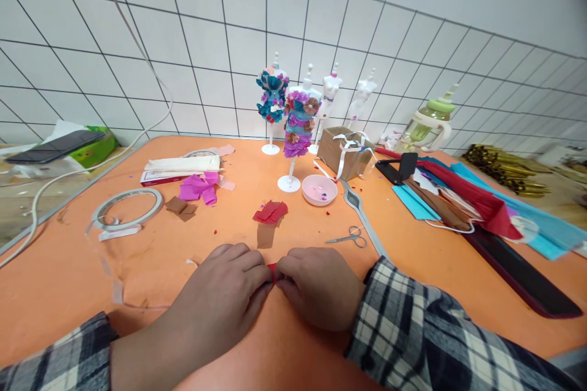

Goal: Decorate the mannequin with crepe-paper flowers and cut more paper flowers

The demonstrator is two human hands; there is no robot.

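My left hand [220, 299] and my right hand [318, 284] meet at the near middle of the orange table [68, 281], fingers curled. Between their fingertips they pinch a small red paper piece [272, 271], mostly hidden by the fingers. Just beyond lie a brown paper strip [265, 235] and crumpled red paper scraps [270, 212]. Small scissors [349, 236] rest to the right of my right hand.
Mini mannequins stand at the back, two dressed in paper flowers [298, 125], [272, 96]. Also here: a pink bowl [319, 189], a brown box with ribbon [343, 151], a tape ring [126, 209], magenta paper [199, 186], stacked crepe sheets [477, 204] and a bottle [428, 125] at right.
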